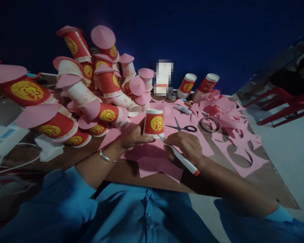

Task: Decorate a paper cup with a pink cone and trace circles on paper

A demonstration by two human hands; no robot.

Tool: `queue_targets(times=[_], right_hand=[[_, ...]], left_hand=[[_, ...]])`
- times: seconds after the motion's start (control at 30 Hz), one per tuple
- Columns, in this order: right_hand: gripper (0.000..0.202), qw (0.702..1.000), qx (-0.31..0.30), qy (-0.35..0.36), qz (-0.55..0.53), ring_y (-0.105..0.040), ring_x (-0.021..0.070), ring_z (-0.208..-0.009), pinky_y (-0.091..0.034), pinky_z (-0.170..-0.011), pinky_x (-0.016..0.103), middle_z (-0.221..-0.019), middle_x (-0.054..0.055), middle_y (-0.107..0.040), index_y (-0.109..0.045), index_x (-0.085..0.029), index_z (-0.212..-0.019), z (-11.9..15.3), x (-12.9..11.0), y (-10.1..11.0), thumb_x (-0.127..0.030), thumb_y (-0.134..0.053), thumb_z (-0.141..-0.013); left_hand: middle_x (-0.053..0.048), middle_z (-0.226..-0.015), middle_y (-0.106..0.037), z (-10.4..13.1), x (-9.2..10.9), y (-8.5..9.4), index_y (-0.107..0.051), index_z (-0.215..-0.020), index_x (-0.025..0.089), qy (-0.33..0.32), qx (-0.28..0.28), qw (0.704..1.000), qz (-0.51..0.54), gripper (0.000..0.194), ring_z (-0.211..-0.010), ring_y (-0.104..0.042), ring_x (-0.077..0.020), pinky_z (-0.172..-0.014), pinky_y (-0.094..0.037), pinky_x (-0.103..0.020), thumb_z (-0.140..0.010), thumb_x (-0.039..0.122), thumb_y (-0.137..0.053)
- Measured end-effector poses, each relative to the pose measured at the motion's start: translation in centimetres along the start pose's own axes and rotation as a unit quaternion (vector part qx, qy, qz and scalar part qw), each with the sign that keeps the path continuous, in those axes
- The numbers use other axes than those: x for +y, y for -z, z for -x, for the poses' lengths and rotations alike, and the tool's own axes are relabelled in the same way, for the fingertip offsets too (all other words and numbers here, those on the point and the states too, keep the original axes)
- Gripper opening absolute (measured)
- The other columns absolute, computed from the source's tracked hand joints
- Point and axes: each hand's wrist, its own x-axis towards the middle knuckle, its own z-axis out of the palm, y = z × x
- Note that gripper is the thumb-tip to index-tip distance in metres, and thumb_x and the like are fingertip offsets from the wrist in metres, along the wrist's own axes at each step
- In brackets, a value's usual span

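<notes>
- Red and white paper cup with a round yellow emblem (152, 123): centre of frame, above the pink paper sheets (154, 163).
- Left hand (135, 137): grasping the cup low on its left side, thumb along the lower edge. Silver bracelet (104, 155) on that wrist.
- Right hand (184, 145): clasped pen-style round a white marker with an orange-red end (182, 159). Narrow tip is at the cup's lower right edge; can't tell if it touches.
- Black-handled metal scissors (182, 129): right of the cup, blades spread, just above the right hand.
- Tape roll (205, 128): right of the scissors, lying flat.
- White and blue tube (183, 110): above the scissors.
- Pink paper offcuts (225, 114): heaped at right of frame, some with round cutouts.
- Red and white cups with pink paper cones (108, 81): piled across the left and upper left, many tilted.
- Two cup stacks (186, 86): upper right of centre, leaning right.
- All on the brown worktop (271, 185).
- Red plastic stool (291, 99): far right, off the worktop.
</notes>
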Motion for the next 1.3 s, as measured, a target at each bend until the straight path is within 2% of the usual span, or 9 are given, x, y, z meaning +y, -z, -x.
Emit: queue_targets(times=[0.1,0.23,0.4,0.5,0.6,0.77,0.93,1.1,1.3], right_hand=[[0.016,1.000,0.013,-0.003,-0.001,-0.075,0.0171,-0.074,-0.061,-0.067,0.028,-0.081,0.004,-0.076,-0.064,-0.020,-0.109,-0.09,0.16,0.12,-0.012,-0.067,-0.095],[0.019,1.000,0.015,-0.021,0.001,-0.081,0.0216,-0.088,-0.065,-0.076,0.032,-0.095,0.011,-0.081,-0.066,-0.017,-0.112,-0.06,0.37,0.13,-0.013,-0.071,-0.094],[0.021,1.000,0.002,-0.027,0.004,-0.082,0.0215,-0.095,-0.067,-0.080,0.031,-0.102,0.012,-0.083,-0.065,-0.019,-0.115,0.17,0.43,-0.01,-0.015,-0.072,-0.096],[0.022,1.000,-0.007,-0.016,-0.010,-0.083,0.0222,-0.096,-0.067,-0.081,0.031,-0.102,0.014,-0.083,-0.065,-0.017,-0.116,0.22,0.34,-0.25,-0.014,-0.071,-0.095],[0.020,1.000,-0.006,0.000,-0.022,-0.082,0.0220,-0.091,-0.066,-0.077,0.031,-0.098,0.014,-0.082,-0.064,-0.016,-0.115,0.10,0.18,-0.34,-0.015,-0.070,-0.096],[0.017,1.000,0.010,0.007,-0.004,-0.073,0.0173,-0.066,-0.059,-0.061,0.028,-0.075,0.003,-0.074,-0.063,-0.019,-0.110,-0.26,-0.05,0.13,-0.013,-0.066,-0.094],[0.016,1.000,0.005,-0.001,0.015,-0.071,0.0149,-0.064,-0.056,-0.059,0.026,-0.074,0.001,-0.073,-0.063,-0.020,-0.103,-0.35,-0.06,0.15,-0.009,-0.065,-0.092],[0.015,1.000,0.011,-0.004,0.029,-0.071,0.0140,-0.063,-0.056,-0.057,0.024,-0.073,0.000,-0.072,-0.064,-0.020,-0.099,-0.37,0.01,-0.18,-0.007,-0.066,-0.092],[0.012,0.999,0.004,-0.004,0.031,-0.072,0.0140,-0.065,-0.057,-0.058,0.024,-0.075,0.001,-0.073,-0.063,-0.021,-0.101,-0.27,0.01,-0.24,-0.010,-0.065,-0.095]], left_hand=[[-0.012,-0.127,-0.076,0.05,0.17,-0.04,-0.057,-0.148,0.022,-0.005,0.009,1.000,0.007,0.089,-0.123,-0.069,-0.0332,-0.104,-0.052,-0.044,-0.068,0.028,-0.093],[-0.007,-0.109,-0.079,0.02,0.50,-0.12,-0.061,-0.142,0.021,-0.023,0.019,0.999,0.021,0.078,-0.113,-0.072,-0.0295,-0.104,-0.053,-0.042,-0.069,0.025,-0.091],[-0.004,-0.104,-0.077,-0.06,0.50,-0.18,-0.059,-0.140,0.022,-0.032,0.009,0.998,0.061,0.073,-0.098,-0.073,-0.0211,-0.098,-0.054,-0.035,-0.073,0.018,-0.087],[-0.005,-0.104,-0.076,-0.09,0.28,-0.16,-0.060,-0.134,0.021,-0.026,0.010,0.998,0.049,0.070,-0.097,-0.072,-0.0206,-0.093,-0.055,-0.033,-0.071,0.018,-0.090],[-0.006,-0.111,-0.075,-0.08,0.19,-0.18,-0.056,-0.138,0.021,-0.007,0.031,0.999,0.024,0.081,-0.101,-0.071,-0.0226,-0.088,-0.054,-0.032,-0.066,0.022,-0.094],[0.003,-0.087,-0.069,0.00,0.50,-0.30,-0.054,-0.140,0.022,0.019,0.025,0.999,0.017,0.084,-0.072,-0.062,-0.0127,-0.068,-0.046,-0.026,-0.067,0.026,-0.094],[0.001,-0.086,-0.070,-0.12,0.39,-0.35,-0.059,-0.133,0.022,-0.015,0.010,0.999,0.047,0.075,-0.089,-0.068,-0.0186,-0.081,-0.051,-0.029,-0.067,0.020,-0.094],[-0.002,-0.093,-0.074,-0.17,0.16,-0.20,-0.063,-0.124,0.021,-0.025,-0.001,0.998,0.049,0.063,-0.091,-0.070,-0.0206,-0.083,-0.053,-0.031,-0.069,0.018,-0.093],[-0.008,-0.112,-0.077,0.04,0.37,-0.10,-0.060,-0.133,0.021,-0.014,0.002,1.000,0.026,0.073,-0.104,-0.072,-0.0253,-0.092,-0.052,-0.037,-0.068,0.023,-0.093]])
